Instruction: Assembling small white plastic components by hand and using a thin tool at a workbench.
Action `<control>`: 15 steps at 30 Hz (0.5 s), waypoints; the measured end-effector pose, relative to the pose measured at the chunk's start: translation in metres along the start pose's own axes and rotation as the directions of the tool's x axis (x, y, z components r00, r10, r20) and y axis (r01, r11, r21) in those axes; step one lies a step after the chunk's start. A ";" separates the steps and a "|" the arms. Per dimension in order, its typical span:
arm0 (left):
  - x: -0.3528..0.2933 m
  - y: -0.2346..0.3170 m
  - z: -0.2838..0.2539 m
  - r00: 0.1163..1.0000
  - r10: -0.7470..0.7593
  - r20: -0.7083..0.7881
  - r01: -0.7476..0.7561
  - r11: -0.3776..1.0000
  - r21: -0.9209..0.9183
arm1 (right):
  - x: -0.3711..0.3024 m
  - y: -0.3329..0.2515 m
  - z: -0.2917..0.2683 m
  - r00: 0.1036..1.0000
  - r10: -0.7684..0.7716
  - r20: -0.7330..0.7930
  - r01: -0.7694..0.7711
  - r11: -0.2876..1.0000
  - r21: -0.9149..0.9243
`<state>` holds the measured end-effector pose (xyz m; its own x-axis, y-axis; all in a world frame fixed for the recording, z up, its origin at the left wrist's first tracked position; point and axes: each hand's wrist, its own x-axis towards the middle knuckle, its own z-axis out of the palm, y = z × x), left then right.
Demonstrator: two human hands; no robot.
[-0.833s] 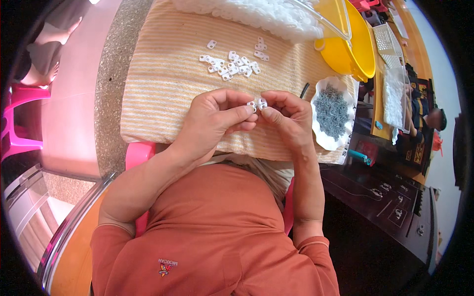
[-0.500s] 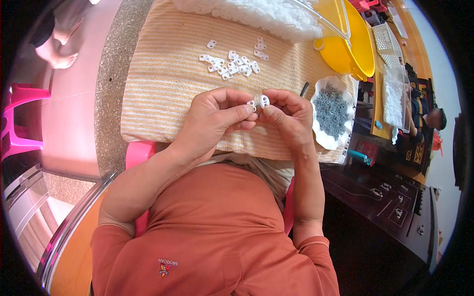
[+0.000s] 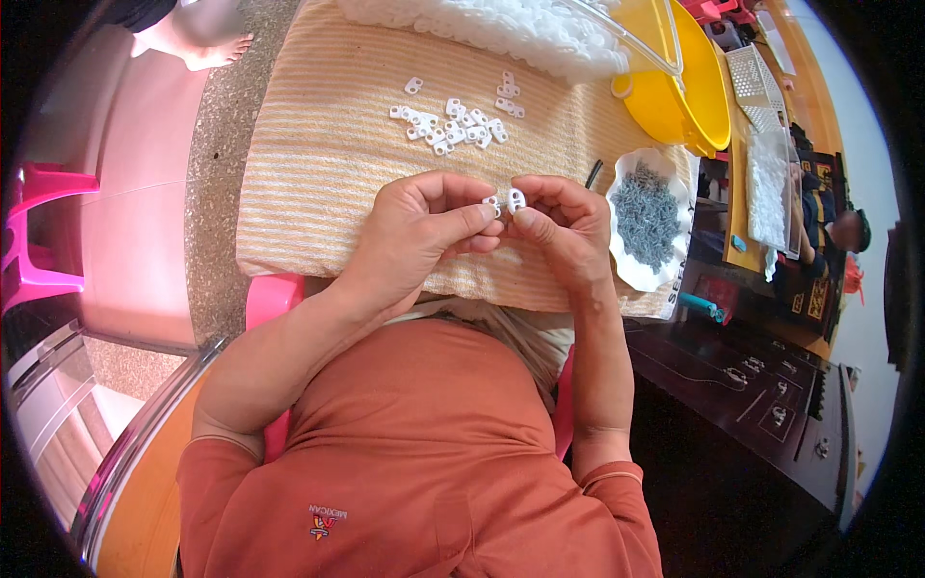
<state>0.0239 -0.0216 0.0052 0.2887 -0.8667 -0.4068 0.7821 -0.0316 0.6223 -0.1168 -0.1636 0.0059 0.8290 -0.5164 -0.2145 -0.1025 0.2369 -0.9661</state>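
Observation:
My left hand [image 3: 424, 226] pinches a small white plastic piece with holes [image 3: 493, 206] between thumb and fingers, partly hidden by them. In my right hand [image 3: 568, 226], a white two-hole plastic piece like a cord lock part [image 3: 516, 199] is gripped, its holes facing up. The two pieces are held close together over the towel-covered table. Beyond my hands lies a loose pile of white two-hole pieces [image 3: 453, 130]. To the right, a white scalloped dish [image 3: 624, 268] holds many small grey pieces that look like springs [image 3: 647, 217].
A clear bin of white parts [image 3: 511, 34] stands at the far edge, next to a yellow basin [image 3: 708, 106]. A black stick [image 3: 594, 173] lies beside the dish. On the left are a pink stool [image 3: 43, 236] and a person's bare foot [image 3: 217, 53]. Another person [image 3: 843, 231] sits far right.
The piece in my right hand has tilted slightly, and its holes show differently. At the upper left, the other person's foot has moved right, nearer the table.

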 end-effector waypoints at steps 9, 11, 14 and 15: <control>0.001 -0.003 -0.001 1.000 0.010 0.011 -0.011 1.000 0.013 | 0.001 0.000 0.001 0.999 -0.030 0.034 0.031 0.999 -0.034; 0.001 -0.003 -0.001 1.000 0.014 0.015 -0.015 1.000 0.015 | 0.000 0.000 0.002 0.999 -0.030 0.035 0.032 0.999 -0.039; 0.001 -0.004 -0.001 1.000 0.021 0.021 -0.021 1.000 0.018 | 0.000 -0.001 0.003 0.999 -0.032 0.034 0.034 0.998 -0.052; 0.001 -0.004 -0.001 0.999 0.023 0.023 -0.024 1.000 0.019 | 0.000 0.000 0.003 0.999 -0.034 0.034 0.036 0.998 -0.058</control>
<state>0.0218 -0.0220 0.0019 0.2941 -0.8785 -0.3764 0.7645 -0.0202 0.6443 -0.1152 -0.1614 0.0064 0.8503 -0.4958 -0.1766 -0.1045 0.1698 -0.9799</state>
